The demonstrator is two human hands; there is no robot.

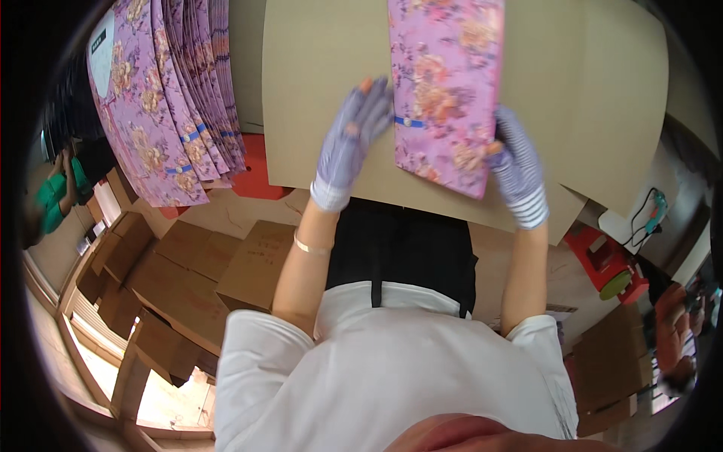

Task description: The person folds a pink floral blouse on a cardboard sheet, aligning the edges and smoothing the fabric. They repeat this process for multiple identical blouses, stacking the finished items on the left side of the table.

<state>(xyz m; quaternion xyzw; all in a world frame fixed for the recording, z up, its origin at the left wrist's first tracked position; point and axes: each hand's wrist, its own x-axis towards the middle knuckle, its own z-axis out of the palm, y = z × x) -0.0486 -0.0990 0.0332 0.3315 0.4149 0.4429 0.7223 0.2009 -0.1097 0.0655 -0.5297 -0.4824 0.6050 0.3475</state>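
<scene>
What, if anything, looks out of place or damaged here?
Bare fingertips poke out of the purple left glove, and a thumb tip out of the right glove, odd where the rest is covered; cut or worn, I can't tell. The floral stack at left has uneven lower edges. Nothing looks spilled.

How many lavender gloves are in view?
2. One is on the left hand, at the left edge of the pink floral piece; the other is on the right hand, at its right edge. Dark picture edges might hide more.
</scene>
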